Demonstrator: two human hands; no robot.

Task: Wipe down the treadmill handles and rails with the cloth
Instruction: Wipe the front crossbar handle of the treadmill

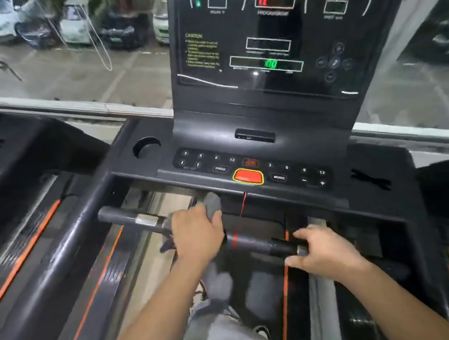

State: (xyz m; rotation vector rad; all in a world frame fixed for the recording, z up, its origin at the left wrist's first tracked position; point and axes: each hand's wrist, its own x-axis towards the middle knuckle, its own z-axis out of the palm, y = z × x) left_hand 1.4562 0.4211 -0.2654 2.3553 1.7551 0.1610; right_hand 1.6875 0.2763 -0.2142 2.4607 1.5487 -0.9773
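Your bare left forearm stretched from 7 o'clock toward 1 o'clock. Your left hand lay knuckles up, fingers curled down over the cloth and the handlebar beneath it. Your bare right forearm stretched from 5 o'clock toward 10 o'clock. Your right hand, at 3 o'clock of the left, curved loosely, fingers above and thumb below the handlebar's end; a firm grip could not be made out.

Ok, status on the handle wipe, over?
Left hand grips cloth round the handlebar. Right hand holds the handlebar further right. Red safety cord hangs just right of the cloth.
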